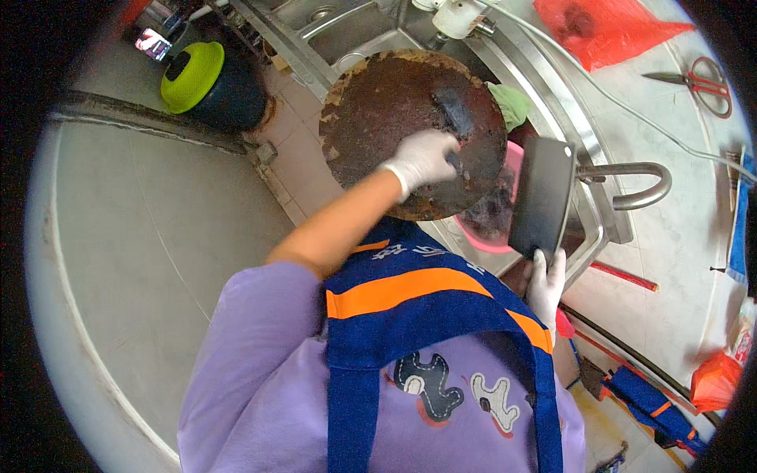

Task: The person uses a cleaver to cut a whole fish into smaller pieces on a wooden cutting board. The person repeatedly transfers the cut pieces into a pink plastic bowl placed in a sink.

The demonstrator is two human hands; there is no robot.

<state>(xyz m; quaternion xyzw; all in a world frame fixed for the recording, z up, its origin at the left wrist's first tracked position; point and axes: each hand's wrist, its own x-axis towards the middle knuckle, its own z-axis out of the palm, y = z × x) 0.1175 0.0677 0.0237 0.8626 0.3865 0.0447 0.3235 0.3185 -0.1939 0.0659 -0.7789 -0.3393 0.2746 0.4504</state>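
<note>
A round, worn chopping board (378,106) lies before me, stained dark brown with a chipped rim. My left hand (423,155), in a white glove, is over its lower middle with fingers curled. A small dark piece (453,158) shows between thumb and fingers; blur hides what it is. Just beyond lies a flat, blackish strip (454,112) on the board. To the right, my gloved right hand (545,281) grips a cleaver (541,195) from its lower end, the broad grey blade raised above the sink. The handle is hidden in the hand.
A pink basin (516,171) with dark contents sits in the stainless steel sink (582,248), partly under the board and blade. A curved faucet (644,170) is right of the cleaver. Red-handled scissors (704,87), a red plastic bag (591,29) and a green cloth (510,105) lie around.
</note>
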